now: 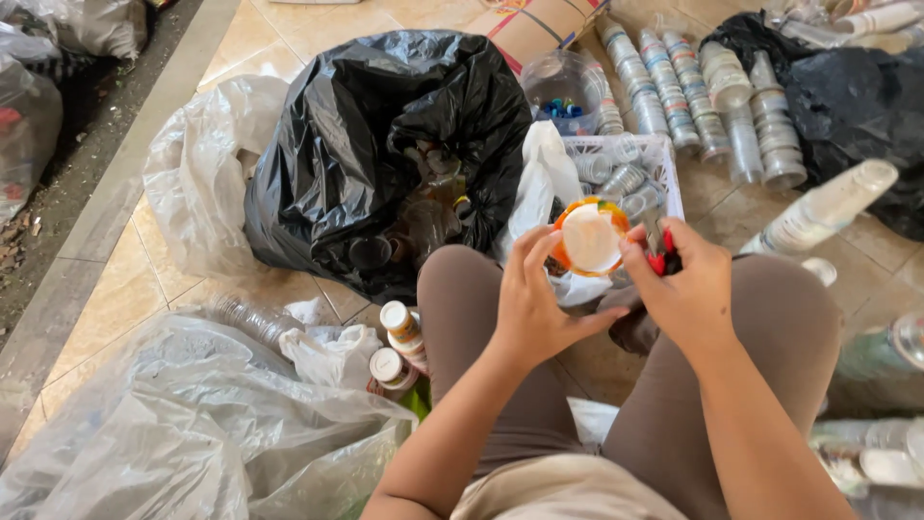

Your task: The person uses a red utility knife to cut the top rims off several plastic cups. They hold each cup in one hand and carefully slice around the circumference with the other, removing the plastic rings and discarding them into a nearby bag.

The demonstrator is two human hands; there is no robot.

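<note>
both hands over lap: left hand [532,306] pinching orange-rimmed plastic cup [589,238], right hand [681,289] closed around red-handled cutter [659,256], black bag [385,144] just beyond

Black bag [366,144] blocks left; white crate [664,159] ahead; bare tiles [722,202] right.

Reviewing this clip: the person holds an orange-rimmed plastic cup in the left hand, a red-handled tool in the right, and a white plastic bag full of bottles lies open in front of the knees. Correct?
Not quite. The head view shows the open bag holding the bottles is black, not white. The rest stands: the left hand holds the orange-rimmed cup, and the right hand grips the red-handled tool.
</note>
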